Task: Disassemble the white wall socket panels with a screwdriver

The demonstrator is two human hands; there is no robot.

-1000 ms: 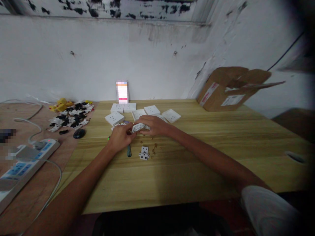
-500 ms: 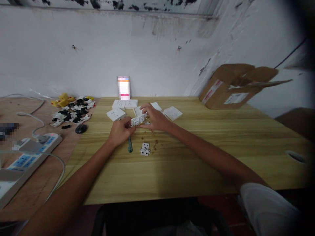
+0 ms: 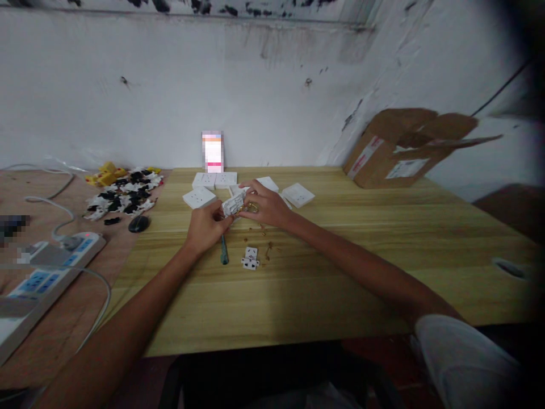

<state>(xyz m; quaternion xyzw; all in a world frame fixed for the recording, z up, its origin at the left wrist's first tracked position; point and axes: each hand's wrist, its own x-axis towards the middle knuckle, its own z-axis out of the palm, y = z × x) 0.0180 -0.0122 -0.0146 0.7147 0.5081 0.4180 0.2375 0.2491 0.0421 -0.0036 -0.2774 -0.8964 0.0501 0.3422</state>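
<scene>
One white piece (image 3: 233, 205) — partly hidden; blurry

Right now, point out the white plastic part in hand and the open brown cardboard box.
White plastic part (image 3: 232, 205): head view, middle of its exposed face.
Open brown cardboard box (image 3: 388, 153): head view, labelled wall.
</scene>
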